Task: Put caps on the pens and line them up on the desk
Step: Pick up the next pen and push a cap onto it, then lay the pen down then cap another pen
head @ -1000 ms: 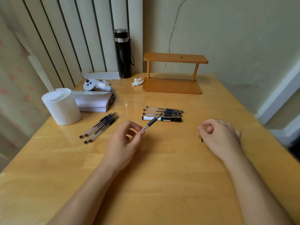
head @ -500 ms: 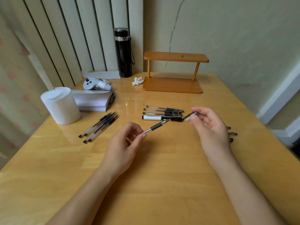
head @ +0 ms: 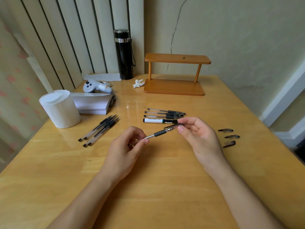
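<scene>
My left hand [head: 127, 146] pinches the rear end of a clear pen with a black grip [head: 159, 133], tip pointing up and right. My right hand [head: 198, 134] holds a clear cap [head: 174, 126] over the pen's tip. Just behind the hands lies a row of capped pens [head: 165, 113] with a white marker [head: 158, 120] at its front. Several uncapped pens [head: 99, 129] lie in a slanted bunch to the left. Three loose caps [head: 230, 137] rest on the desk right of my right hand.
A white paper roll [head: 60, 109] and a stack of white paper [head: 93, 103] sit at the left. A grey controller [head: 95, 86], a black flask [head: 123, 53] and a small wooden shelf [head: 175, 73] stand at the back. The desk's right edge [head: 270, 129] is near the caps.
My right hand left the loose caps at the right with one cap and brought it onto the tip of the pen, which my left hand swung a little to the right.
</scene>
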